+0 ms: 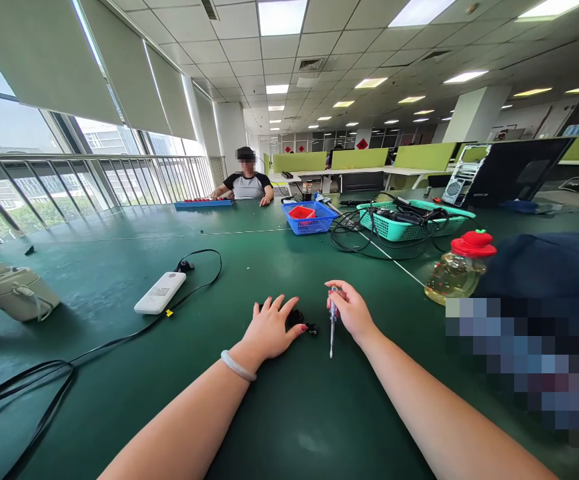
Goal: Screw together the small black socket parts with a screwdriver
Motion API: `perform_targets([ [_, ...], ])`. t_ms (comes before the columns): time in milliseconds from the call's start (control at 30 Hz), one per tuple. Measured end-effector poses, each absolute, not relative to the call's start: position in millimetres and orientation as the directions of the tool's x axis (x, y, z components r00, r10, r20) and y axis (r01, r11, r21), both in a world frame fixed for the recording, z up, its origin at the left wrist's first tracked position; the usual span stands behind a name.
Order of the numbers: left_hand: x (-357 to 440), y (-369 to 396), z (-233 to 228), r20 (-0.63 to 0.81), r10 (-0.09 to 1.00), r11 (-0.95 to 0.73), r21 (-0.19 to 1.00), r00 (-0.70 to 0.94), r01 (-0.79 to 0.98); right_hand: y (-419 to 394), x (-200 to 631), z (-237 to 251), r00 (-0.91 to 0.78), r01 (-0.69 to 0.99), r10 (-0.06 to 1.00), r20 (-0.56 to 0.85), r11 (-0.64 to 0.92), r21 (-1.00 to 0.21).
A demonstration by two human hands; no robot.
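My left hand (pixel 271 327) lies flat on the green table (pixel 119 373), fingers spread, pressing on a small black part (pixel 300 321) that shows past its fingertips. A pale bangle circles that wrist. My right hand (pixel 350 308) grips a slim screwdriver (pixel 332 331) with a clear handle, shaft pointing down toward me, just right of the black part.
A white power bank (pixel 160 293) with a black cable (pixel 94 347) lies to the left, a beige pouch (pixel 15 289) farther left. A bottle with a red cap (pixel 460 268) stands right. Blue basket (pixel 310 219) and teal basket (pixel 409 221) sit beyond. A person (pixel 247 183) sits at the far side.
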State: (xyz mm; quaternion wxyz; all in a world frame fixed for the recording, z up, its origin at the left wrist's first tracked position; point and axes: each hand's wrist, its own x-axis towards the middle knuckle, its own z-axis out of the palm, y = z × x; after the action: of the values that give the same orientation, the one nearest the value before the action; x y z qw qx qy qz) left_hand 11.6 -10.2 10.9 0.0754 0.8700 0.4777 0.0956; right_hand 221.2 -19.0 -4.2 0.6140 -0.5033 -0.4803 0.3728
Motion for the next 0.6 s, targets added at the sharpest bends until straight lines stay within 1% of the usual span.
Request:
perform_targets([
  [200,17,-26,16,0.126,0.826,-0.564,0.155,0.55,0.811,-17,220,-7,0.254,0.026,0.941,0.222,0.222,-0.975],
  [400,26,-31,12,0.107,0.786,-0.618,0.179,0.609,0.765,-18,221,-7,0.241,0.035,0.945,0.223,0.221,-0.975],
  [500,23,-24,9,0.092,0.819,-0.574,0.163,0.567,0.803,-18,221,-7,0.24,0.046,0.951,0.196,0.19,-0.981],
  [600,19,-18,9,0.046,0.868,-0.494,0.197,0.495,0.847,-17,220,-8,0.237,0.048,0.954,0.186,0.179,-0.983],
])
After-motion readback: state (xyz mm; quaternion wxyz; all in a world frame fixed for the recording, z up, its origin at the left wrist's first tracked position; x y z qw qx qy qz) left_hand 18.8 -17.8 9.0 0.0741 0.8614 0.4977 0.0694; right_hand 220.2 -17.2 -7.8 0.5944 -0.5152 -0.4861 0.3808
